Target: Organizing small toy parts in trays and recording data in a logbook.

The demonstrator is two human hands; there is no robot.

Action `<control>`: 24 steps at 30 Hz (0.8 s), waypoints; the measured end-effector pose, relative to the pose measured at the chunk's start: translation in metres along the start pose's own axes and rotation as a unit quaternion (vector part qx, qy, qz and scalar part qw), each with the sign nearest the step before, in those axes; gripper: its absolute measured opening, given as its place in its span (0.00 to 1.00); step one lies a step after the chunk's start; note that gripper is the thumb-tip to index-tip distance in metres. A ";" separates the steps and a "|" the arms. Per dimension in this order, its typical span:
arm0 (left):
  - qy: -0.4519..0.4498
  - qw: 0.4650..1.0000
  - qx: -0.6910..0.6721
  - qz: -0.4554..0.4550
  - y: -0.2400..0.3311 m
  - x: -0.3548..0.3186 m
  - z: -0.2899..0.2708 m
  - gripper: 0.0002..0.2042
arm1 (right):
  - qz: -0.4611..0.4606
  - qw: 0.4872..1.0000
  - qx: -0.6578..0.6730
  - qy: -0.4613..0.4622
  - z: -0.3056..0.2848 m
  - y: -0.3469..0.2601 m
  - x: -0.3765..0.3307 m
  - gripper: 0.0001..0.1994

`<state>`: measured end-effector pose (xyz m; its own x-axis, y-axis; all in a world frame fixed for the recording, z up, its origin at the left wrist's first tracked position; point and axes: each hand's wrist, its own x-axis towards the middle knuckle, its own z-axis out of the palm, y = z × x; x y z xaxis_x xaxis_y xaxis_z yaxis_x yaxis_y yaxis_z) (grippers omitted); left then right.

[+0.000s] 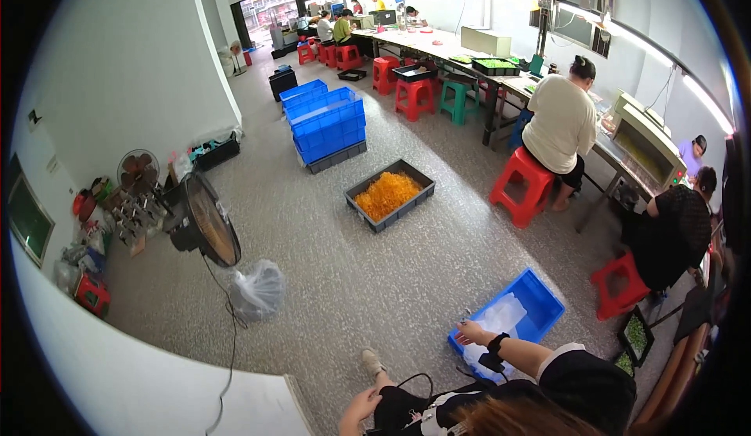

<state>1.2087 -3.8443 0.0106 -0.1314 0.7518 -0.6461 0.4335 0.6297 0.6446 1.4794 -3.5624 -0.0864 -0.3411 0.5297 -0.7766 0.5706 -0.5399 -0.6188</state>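
My right hand [472, 332], with a black band on the wrist, reaches forward over the near left corner of a blue crate [541, 304]. Its fingers are partly spread, and no held thing shows in them. From this view I cannot tell whether it touches the rim. Crumpled clear plastic bags [501, 315] lie in the crate, partly hidden by my forearm. Down by my left leg hangs my left hand [360, 406], its fingers loosely stretched and nothing visible in them. My shoe [373, 362] is forward on the speckled floor.
Ahead stands a grey crate [423, 195] of orange pieces, with stacked blue crates [328, 127] beyond. A floor fan [205, 221], its cord and a clear bag [258, 289] are left. Right, people sit on red stools [519, 189] along a long workbench [512, 84]. A white partition [258, 401] is near left.
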 end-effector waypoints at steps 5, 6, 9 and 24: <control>0.015 0.994 0.041 -0.105 -0.053 0.105 -0.152 0.24 | -0.058 0.994 -0.088 0.020 0.030 -0.094 0.044 0.18; 0.016 0.994 0.038 -0.102 -0.046 0.130 -0.187 0.24 | -0.140 0.979 -0.140 0.054 0.023 -0.091 0.066 0.17; 0.050 0.994 0.086 -0.044 -0.011 0.198 -0.273 0.21 | -0.016 0.961 -0.243 0.132 -0.009 -0.135 0.097 0.19; 0.087 0.993 -0.066 -0.034 -0.125 0.588 -0.626 0.11 | 0.057 0.961 -0.115 0.245 -0.022 -0.426 0.358 0.15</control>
<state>0.5193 -3.3590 -0.1937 -0.3138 0.7213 -0.6175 0.2999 0.6924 0.6563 1.1304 -3.1283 -0.0982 0.0941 0.7513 -0.6533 0.7527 -0.4832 -0.4472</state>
